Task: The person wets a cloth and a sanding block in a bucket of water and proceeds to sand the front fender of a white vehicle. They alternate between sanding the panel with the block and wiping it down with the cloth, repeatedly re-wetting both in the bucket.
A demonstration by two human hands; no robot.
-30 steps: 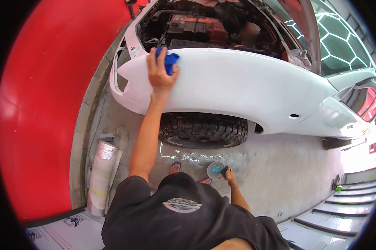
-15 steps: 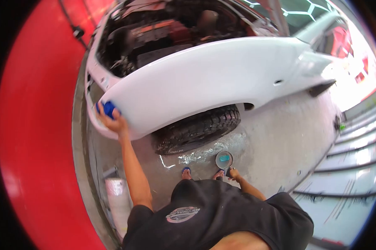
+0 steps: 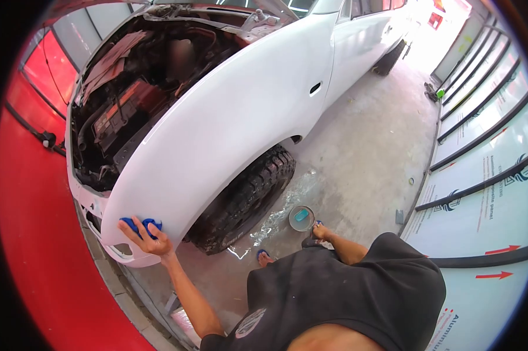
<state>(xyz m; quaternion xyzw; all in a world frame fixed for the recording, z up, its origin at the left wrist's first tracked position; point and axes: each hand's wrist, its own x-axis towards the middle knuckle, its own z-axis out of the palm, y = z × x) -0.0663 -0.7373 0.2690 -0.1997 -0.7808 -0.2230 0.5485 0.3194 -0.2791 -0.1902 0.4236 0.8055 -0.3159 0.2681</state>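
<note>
My left hand [image 3: 149, 238] presses a crumpled blue cloth [image 3: 154, 226] against the front end of the white fender [image 3: 217, 120], fingers spread over the cloth. The fender arches above a black knobbly tire [image 3: 246, 196]. Low by my feet, my right hand [image 3: 320, 231] is closed around the handle of a round pan [image 3: 293, 224], the handle mostly hidden by the fingers. A turquoise block [image 3: 301, 216] lies in the pan.
The engine bay [image 3: 129, 111] is exposed left of the fender. Wet patches [image 3: 281, 210] shine on the concrete floor near the tire. A red wall [image 3: 35, 234] stands left and a panelled wall [image 3: 480, 175] right. A wrapped roll [image 3: 185, 323] lies near my left arm.
The view has turned, showing more of the car's side and the right wall. My left hand stays at the fender's front end with the cloth, its fingers more spread. The pan remains in my right hand.
</note>
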